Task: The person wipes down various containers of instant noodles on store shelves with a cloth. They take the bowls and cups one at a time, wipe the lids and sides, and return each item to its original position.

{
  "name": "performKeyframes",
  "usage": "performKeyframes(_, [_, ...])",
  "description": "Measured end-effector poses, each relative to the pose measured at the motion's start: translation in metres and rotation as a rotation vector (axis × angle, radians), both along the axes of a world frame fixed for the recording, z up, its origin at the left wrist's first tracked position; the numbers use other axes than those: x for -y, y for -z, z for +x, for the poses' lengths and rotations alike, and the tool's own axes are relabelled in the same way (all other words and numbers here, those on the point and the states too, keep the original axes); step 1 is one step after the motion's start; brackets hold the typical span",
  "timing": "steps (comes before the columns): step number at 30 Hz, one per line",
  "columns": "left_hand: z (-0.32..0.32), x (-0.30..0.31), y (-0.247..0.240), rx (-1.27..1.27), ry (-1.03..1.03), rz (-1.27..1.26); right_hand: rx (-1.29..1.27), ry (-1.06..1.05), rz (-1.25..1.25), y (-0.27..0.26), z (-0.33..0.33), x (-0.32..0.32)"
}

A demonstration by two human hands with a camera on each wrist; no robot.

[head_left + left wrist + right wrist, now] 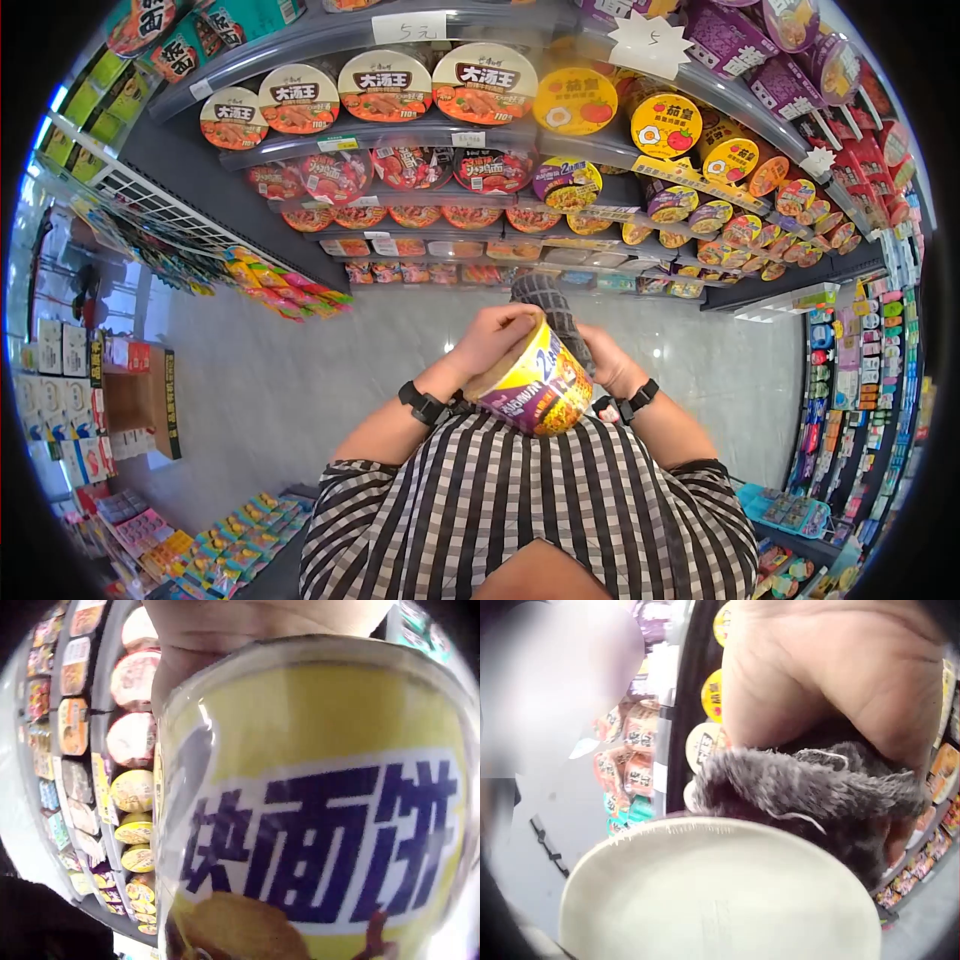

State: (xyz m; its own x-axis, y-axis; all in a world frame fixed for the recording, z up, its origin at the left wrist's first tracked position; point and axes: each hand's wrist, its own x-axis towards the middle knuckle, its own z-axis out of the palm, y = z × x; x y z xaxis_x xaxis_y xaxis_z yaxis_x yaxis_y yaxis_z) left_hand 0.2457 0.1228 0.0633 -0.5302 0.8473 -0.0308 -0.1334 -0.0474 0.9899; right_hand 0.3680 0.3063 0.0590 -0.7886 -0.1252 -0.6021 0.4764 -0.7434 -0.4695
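Observation:
My left hand (492, 345) grips a yellow and purple instant noodle cup (540, 392) by its upper part, fingers over the rim, in front of my chest. Large dark characters on the cup's wall (300, 832) fill the left wrist view, where part of the left hand (262, 621) shows above. A dark grey checked cloth (548, 305) is bunched in my right hand (610, 365), right against the cup. Up close, the right wrist view shows the cloth's frayed edge (802, 784) under the right hand (829, 667), beside the cup's pale round end (720, 889).
Ahead stand tiered shelves (400, 133) of noodle bowls, with yellow bowls (665, 125) at the right and price cards (410, 27) along the edges. A rack of snack packets (275, 285) hangs at the left. More stocked shelves (870, 360) line the right, around a grey floor (240, 380).

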Motion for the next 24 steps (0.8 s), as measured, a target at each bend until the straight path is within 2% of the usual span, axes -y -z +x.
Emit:
performKeyframes(1, [0.001,-0.002,-0.013,-0.096,-0.026,-0.047,0.054,-0.02,0.032,0.013,0.004,-0.004])
performKeyframes(2, [-0.001,-0.003,-0.025,-0.103,-0.027,-0.048,0.047,-0.021,0.031,-0.007,0.004,0.007])
performKeyframes(4, [-0.006,-0.005,-0.048,-0.722,0.024,-0.17,0.003,0.106,0.352,-0.064,0.001,0.036])
performKeyframes(5, [-0.005,-0.005,-0.058,-0.734,-0.002,-0.185,-0.024,0.146,-0.318,0.005,0.007,0.017])
performKeyframes(6, [-0.004,-0.003,-0.066,-0.744,-0.003,-0.192,-0.033,0.142,-0.324,0.005,0.01,0.02])
performKeyframes(8, [-0.006,0.008,-0.076,-0.829,-0.3,-0.216,-0.024,0.2,-0.283,0.004,0.014,0.025])
performKeyframes(9, [-0.015,0.023,-0.072,-0.618,-0.216,-0.288,-0.019,0.202,-0.278,0.013,0.015,0.024])
performKeyframes(10, [-0.023,0.041,-0.061,-0.249,-0.122,-0.306,-0.033,0.206,-0.296,0.018,0.018,0.021])
performKeyframes(12, [-0.026,0.092,-0.054,0.359,0.05,-0.11,-0.152,0.155,-0.243,0.008,0.017,0.021])
performKeyframes(14, [-0.007,0.119,-0.057,0.45,0.253,-0.047,-0.208,0.165,-0.228,0.01,0.008,0.023])
performKeyframes(16, [0.015,0.136,-0.056,0.411,0.251,-0.154,-0.396,0.059,-0.036,0.017,-0.003,0.026])
performKeyframes(18, [0.018,0.133,-0.037,0.476,0.252,-0.132,-0.332,0.093,-0.053,0.002,-0.012,0.038])
performKeyframes(20, [0.016,0.12,-0.032,0.669,-0.09,-0.113,-0.362,0.034,0.019,-0.01,-0.021,0.047])
performKeyframes(21, [0.007,0.119,-0.04,0.638,-0.021,0.041,-0.38,0.041,0.056,-0.014,-0.028,0.051])
performKeyframes(22, [-0.002,0.118,-0.04,0.62,-0.09,0.073,-0.384,0.021,0.066,-0.018,-0.036,0.054])
performKeyframes(24, [-0.017,0.113,-0.043,0.555,-0.265,0.167,-0.622,-0.018,0.476,-0.025,-0.052,0.058])
